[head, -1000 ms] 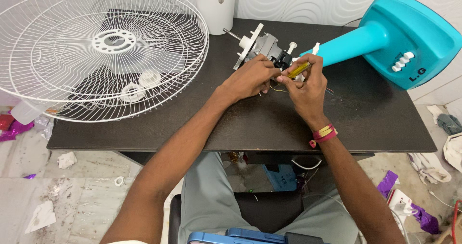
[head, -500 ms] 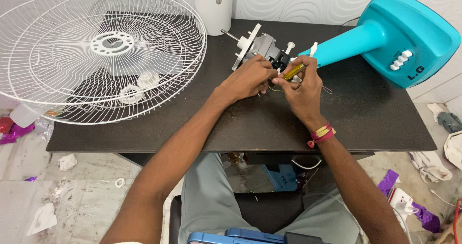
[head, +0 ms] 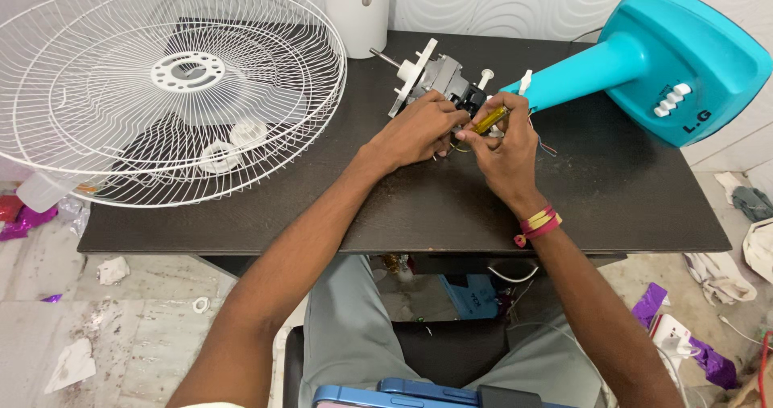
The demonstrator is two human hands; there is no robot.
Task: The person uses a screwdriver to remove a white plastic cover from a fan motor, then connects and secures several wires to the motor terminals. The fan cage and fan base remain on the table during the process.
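**Both hands close in on the bare fan motor**

Nearest the camera, at six o'clock, a blue phone-like slab (head: 403, 393) rests at the person's lap. Past it, over the dark rectangular counter (head: 338, 215), the two forearms run up to the middle of the view. Since a second ago the hands have barely shifted: the yellow tool tip sits a touch lower against the motor, so the work at that one spot appears to be going on, not finished.

The right hand (head: 507, 146), with red and yellow wrist threads (head: 538, 223), is clamped on a yellow-handled screwdriver (head: 489, 121). The left hand (head: 419, 130) is closed around the grey metal fan motor (head: 443, 78), steadying it. The motor lies at twelve o'clock from the hands, its white plastic mounting plate (head: 412, 76) and shaft pointing toward eleven o'clock, thin wires trailing beside it.

Farther out, a turquoise plastic fan stand (head: 644, 62) lies at two o'clock, a white wire fan guard (head: 169, 94) at ten o'clock, and a white cylindrical container (head: 358, 10) at the back.
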